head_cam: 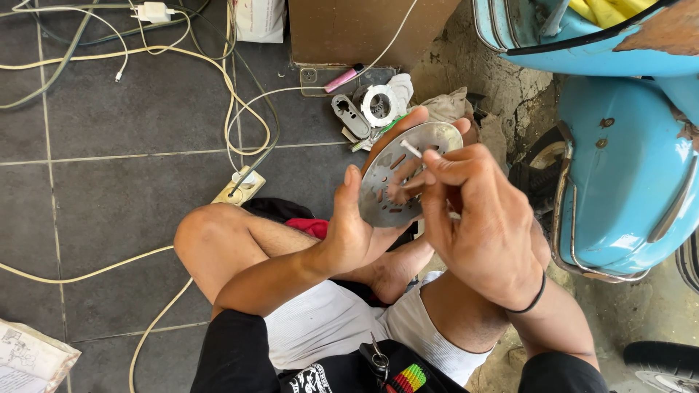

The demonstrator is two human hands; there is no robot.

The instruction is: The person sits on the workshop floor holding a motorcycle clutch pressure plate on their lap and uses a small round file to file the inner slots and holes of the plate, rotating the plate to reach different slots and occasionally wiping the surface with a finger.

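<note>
Grey metal is the material of the round disc (pixel 408 175), which has several slots cut in it and is held in front of the person's knees. The left hand (pixel 364 225) grips the disc from the side and from behind: the thumb lies against the near edge and the fingers reach around the far edge. The right hand (pixel 480 218) is closed around a thin white stick (pixel 411 148), pinched between the fingertips, and its tip touches the face of the disc near the upper slots. A black band is on the right wrist.

The person sits cross-legged on a dark tiled floor (pixel 131 182). White and cream cables (pixel 240 109) run over the tiles to a power strip (pixel 240 188) just beside the left knee. Behind the disc, some small metal parts (pixel 371 109) and a pink lighter (pixel 342 78) lie near a cardboard box (pixel 364 29). On the right stands a light blue scooter (pixel 626 160), close to the right arm.
</note>
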